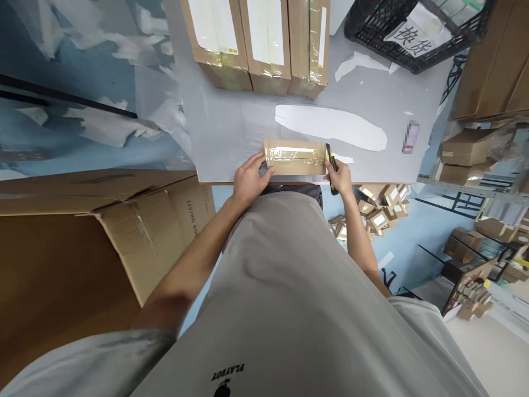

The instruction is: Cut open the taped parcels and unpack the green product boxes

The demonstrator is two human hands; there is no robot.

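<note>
A small brown cardboard box lies near the table's front edge, with shiny clear tape along its upper face. My left hand grips its left end, thumb at the near corner and fingers at the far one. In my right hand is a black and yellow utility knife, held at the box's right end. How far the blade is out, I cannot make out. Beyond the box lies a long white sheet with rounded ends.
Three taped cardboard boxes stand at the back of the grey table. A black plastic crate with a handwritten paper is at the back right. A large open carton stands at left; small boxes are piled below the table at right.
</note>
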